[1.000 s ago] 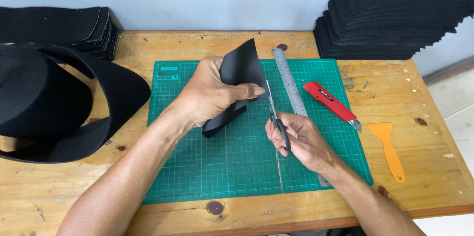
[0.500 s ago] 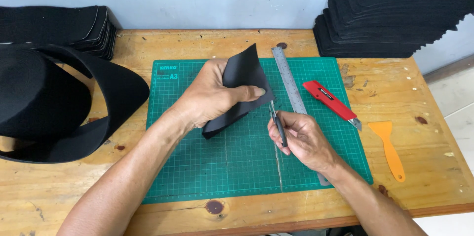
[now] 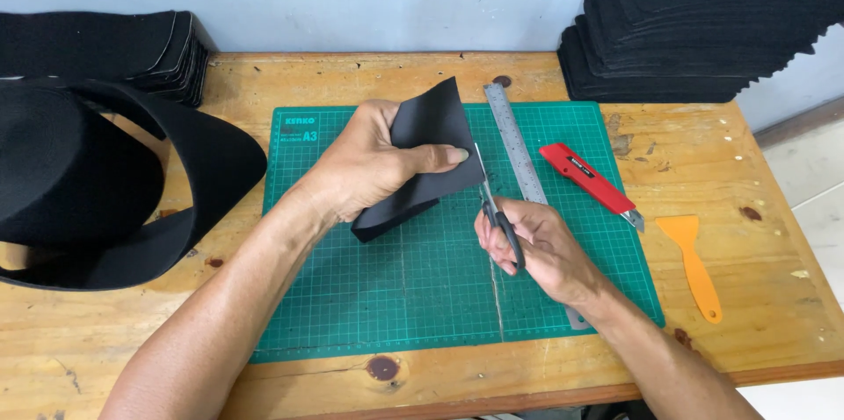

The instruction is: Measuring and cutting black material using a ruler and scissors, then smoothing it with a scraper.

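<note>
Our left hand (image 3: 369, 165) has its fingers closed around a folded black sheet (image 3: 431, 152), lifted above the green cutting mat (image 3: 422, 297) on the wooden surface (image 3: 774, 297). Our right hand (image 3: 536, 249) grips black-handled scissors (image 3: 497, 209), blades at the sheet's right edge, beside the steel ruler (image 3: 519, 148).

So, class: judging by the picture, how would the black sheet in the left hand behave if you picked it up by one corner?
The black sheet would probably flop: it curves in the left hand rather than lying flat. It looks thin, so likely light. Its matte face suggests it would not slip easily. The right hand holds scissors at its edge.
</note>
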